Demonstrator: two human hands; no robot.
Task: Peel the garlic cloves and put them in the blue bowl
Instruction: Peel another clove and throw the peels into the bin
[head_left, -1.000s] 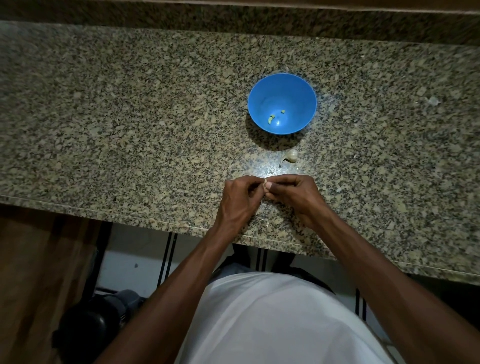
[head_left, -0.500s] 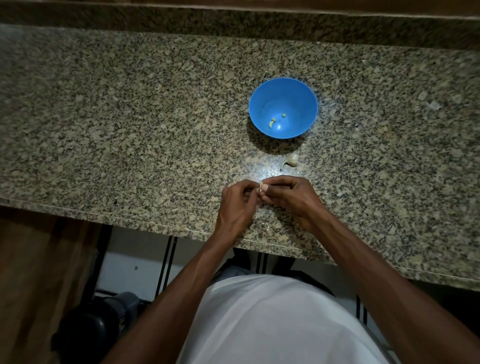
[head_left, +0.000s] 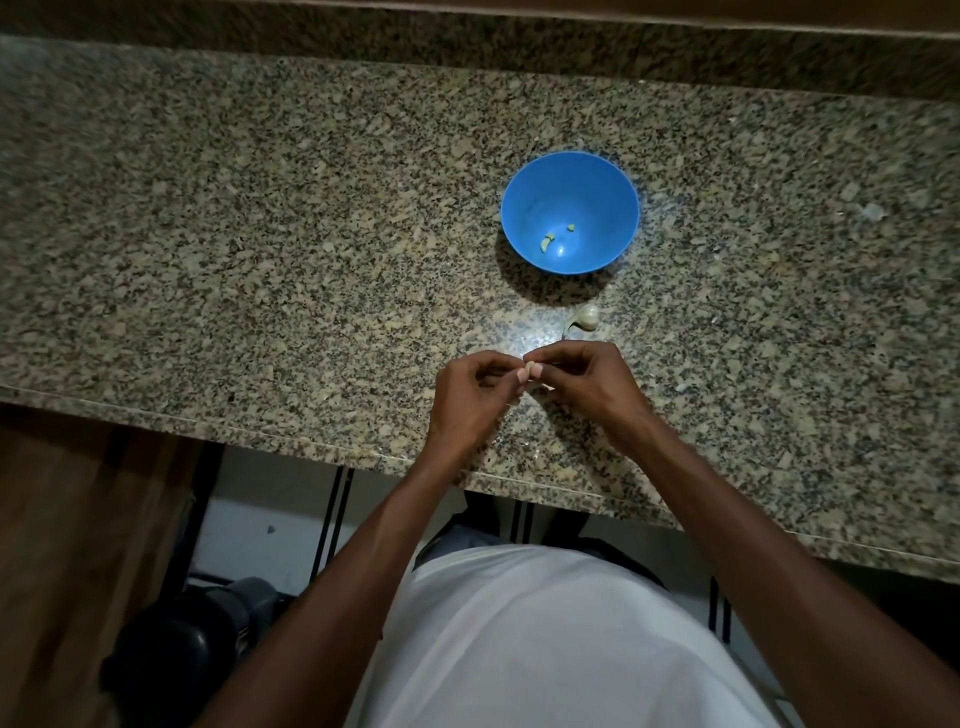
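The garlic clove (head_left: 528, 370) is mostly hidden btwn the fingertips of the left hand (head_left: 470, 402) and right hand (head_left: 584, 387), too small to tell if skin's on or off; bits in the blue bowl (head_left: 519, 208) too tiny to make out; dark object (head_left: 171, 654) under the counter (head_left: 208, 234) too dim to identify.

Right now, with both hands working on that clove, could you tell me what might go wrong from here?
1. The clove is small and pinched only at the fingertips of the left hand and right hand; it could slip from that grip, perhaps off the nearby counter edge.
2. The light is dim, so bits of skin may stay on unnoticed.
3. A second clove lies just in front of the blue bowl; reaching over could knock it away.
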